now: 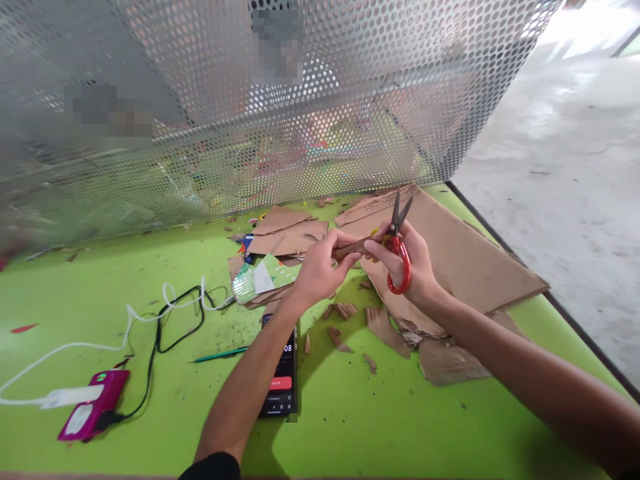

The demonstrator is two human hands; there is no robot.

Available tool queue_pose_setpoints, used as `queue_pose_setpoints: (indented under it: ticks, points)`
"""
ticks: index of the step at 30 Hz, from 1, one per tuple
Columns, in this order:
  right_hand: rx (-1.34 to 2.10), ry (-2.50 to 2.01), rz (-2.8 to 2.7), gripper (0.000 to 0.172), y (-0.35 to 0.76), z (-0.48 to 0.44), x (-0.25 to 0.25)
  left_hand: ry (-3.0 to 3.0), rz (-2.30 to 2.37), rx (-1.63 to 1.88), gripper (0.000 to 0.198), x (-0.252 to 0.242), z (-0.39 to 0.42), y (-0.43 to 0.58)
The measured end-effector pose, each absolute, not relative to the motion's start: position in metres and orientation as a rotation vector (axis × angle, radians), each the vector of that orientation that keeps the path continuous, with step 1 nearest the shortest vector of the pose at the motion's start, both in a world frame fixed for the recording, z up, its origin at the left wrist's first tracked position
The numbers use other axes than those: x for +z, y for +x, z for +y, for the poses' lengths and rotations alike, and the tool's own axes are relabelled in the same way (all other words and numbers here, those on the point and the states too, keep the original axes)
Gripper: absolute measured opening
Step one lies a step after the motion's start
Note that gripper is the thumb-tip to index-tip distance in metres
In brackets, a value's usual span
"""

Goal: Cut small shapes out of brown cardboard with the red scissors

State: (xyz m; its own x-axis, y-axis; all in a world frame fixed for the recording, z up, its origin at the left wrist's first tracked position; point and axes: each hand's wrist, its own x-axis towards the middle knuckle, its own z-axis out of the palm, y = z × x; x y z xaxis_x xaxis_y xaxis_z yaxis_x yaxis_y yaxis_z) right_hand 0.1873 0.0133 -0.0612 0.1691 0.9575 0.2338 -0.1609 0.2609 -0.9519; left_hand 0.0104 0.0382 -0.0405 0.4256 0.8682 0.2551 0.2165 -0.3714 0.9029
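Observation:
Between my two hands, above the table, is a narrow strip of brown cardboard. My left hand pinches its left end between thumb and fingers. At the other end, my right hand holds the strip with its fingertips. Red-handled scissors also rest in my right hand, with their dark blades slightly apart and pointing up, away from the strip. Below the hands lie torn cardboard scraps. A large cardboard sheet is spread behind and to the right of my right hand.
A phone lies partly under my left forearm, beside a green pencil. At left, a magenta power strip has white and black cables. A perforated metal panel rises behind the green table; more cardboard pieces lie near it.

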Motion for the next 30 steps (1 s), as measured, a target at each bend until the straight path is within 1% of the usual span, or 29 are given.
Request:
queue_pose_setpoints:
  ticks: [2,6,9,17,30]
  points:
    - [1.038,-0.959,-1.062,0.041,0.186,0.012,-0.057,1.677,0.903,0.957,0.030,-0.041,0.038,0.009]
    - [1.123,-0.925,-1.047,0.035,0.183,0.009,-0.049,1.457,0.928,0.931,0.039,-0.041,0.036,0.003]
    - [1.181,-0.933,-1.054,0.036,0.183,0.007,-0.046,1.391,0.959,0.909,0.038,-0.039,0.034,0.000]
    - [1.181,-0.953,-1.083,0.042,0.182,0.004,-0.044,1.363,0.951,0.947,0.034,-0.036,0.029,0.002]
    - [1.131,-0.955,-1.105,0.041,0.183,0.003,-0.042,1.318,0.940,0.962,0.036,-0.033,0.024,0.003]
